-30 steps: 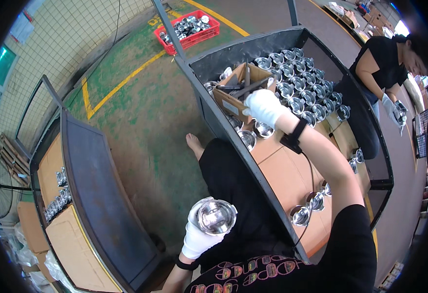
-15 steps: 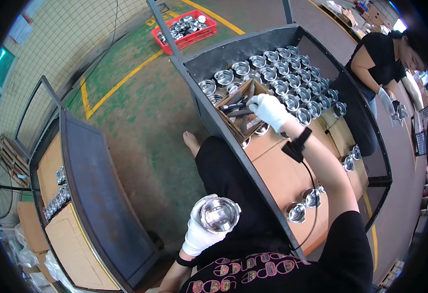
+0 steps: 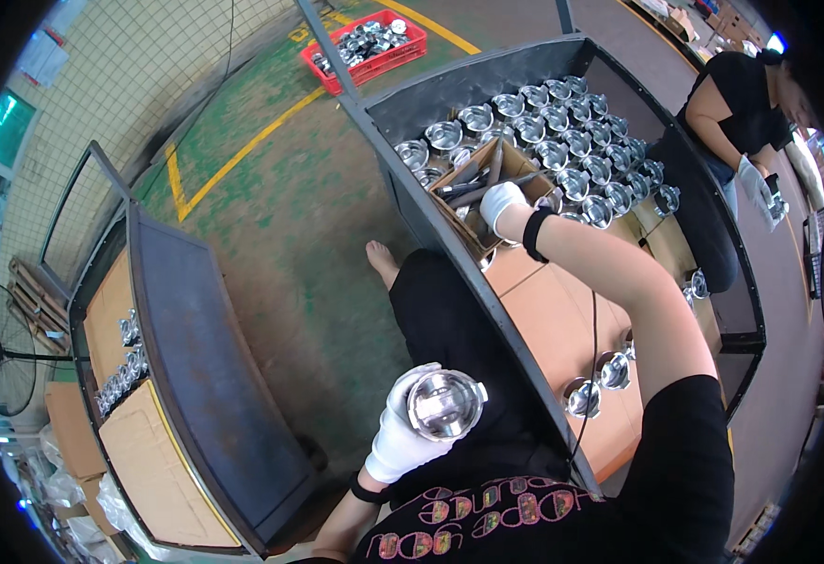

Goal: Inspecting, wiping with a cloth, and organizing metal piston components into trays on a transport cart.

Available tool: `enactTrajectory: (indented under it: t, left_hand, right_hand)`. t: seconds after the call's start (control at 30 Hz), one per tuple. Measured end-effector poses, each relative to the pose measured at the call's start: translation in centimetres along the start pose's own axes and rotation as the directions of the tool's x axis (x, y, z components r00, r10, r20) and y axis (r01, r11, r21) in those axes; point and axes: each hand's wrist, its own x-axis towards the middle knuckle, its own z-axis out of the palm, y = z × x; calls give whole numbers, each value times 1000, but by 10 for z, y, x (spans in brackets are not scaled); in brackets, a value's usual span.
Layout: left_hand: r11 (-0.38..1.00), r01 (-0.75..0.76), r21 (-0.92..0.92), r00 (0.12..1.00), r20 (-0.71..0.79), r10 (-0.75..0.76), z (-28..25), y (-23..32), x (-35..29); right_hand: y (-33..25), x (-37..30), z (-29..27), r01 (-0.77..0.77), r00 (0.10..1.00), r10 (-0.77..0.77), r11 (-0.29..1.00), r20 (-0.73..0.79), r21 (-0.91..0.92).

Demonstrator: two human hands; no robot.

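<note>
Here, the left hand [image 3: 395,444], in a white glove, holds a shiny round metal part [image 3: 447,405] low in front of the person's body, its fingers curled around the side and the part's round face turned up. The right hand [image 3: 503,207], also gloved, is at the right side of an open cardboard box [image 3: 517,163]; its fingers are mostly hidden, so I cannot tell how far they are spread or whether they have hold of anything. Dark rod-like tools [image 3: 463,179] lie in the box, which stands on the cardboard-lined surface [image 3: 534,315]. Rows of similar parts [image 3: 572,183] stand beyond and to the right of the box. Farther off, a red crate [image 3: 388,66] filled with metal pieces rests on the floor
</note>
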Motion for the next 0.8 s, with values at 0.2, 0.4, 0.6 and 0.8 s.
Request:
enactTrajectory:
  t: [0.2,0.4,0.6,0.8]
  left_hand:
    - [999,-37,-20,998,-51,36,7,5,1]
    - [992,-38,-121,999,-17,37,10,12,6]
    - [993,-69,-97,997,-36,66,0,22,20]
    - [872,-426,240,866,-170,470,-16,28,37]
  right_hand:
    - [12,11,10,62,998,-62,998,16,-27]
    - [23,16,18,133,991,-133,990,-10,-53]
    - [38,-26,-32,249,954,-232,966,-191,72]
    - [27,-163,-110,532,788,221,226,-574,816]
